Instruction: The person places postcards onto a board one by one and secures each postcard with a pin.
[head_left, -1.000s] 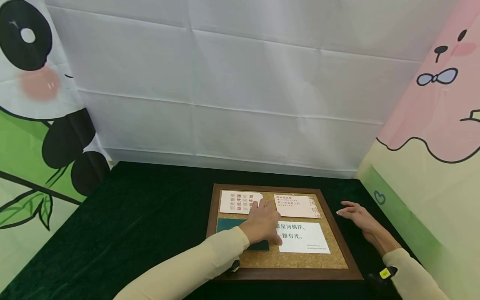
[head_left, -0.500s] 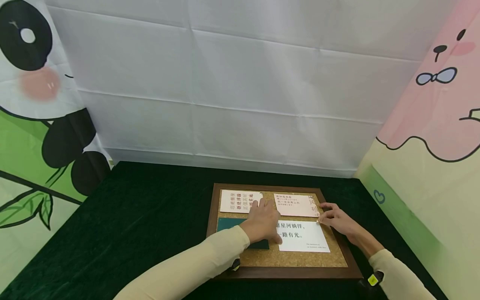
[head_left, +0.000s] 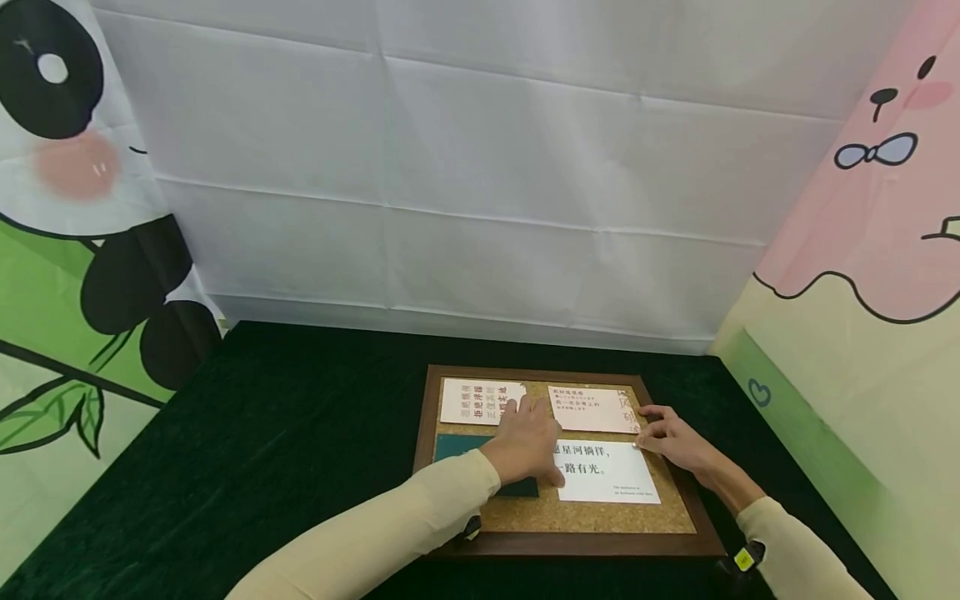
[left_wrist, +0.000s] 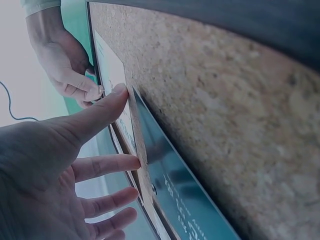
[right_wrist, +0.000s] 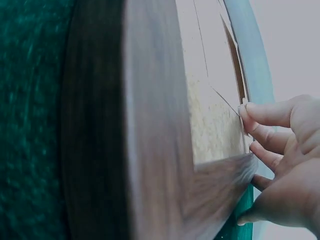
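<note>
A white card (head_left: 611, 483) with printed lines lies at the lower right of a wood-framed cork board (head_left: 585, 521). At its upper right corner, my right hand (head_left: 678, 443) pinches a small pale pushpin (right_wrist: 244, 102) between thumb and finger, point against the corner. My left hand (head_left: 522, 443) rests with fairly straight, spread fingers over the middle of the board. Its thumb touches the white card's left edge, and it partly covers a dark teal card (head_left: 456, 448). Whether the pin has entered the cork is hidden.
Two more printed cards sit along the board's top, a cream card (head_left: 459, 404) at left and a pinkish card (head_left: 587, 412) at right. Dark green cloth (head_left: 285, 450) covers the table. A white curtain (head_left: 480, 183) hangs behind, with cartoon-printed cloths at both sides.
My right hand has moved left from beside the board onto the white card's upper right corner, and has stayed there over the last half second. The left hand has not moved.
</note>
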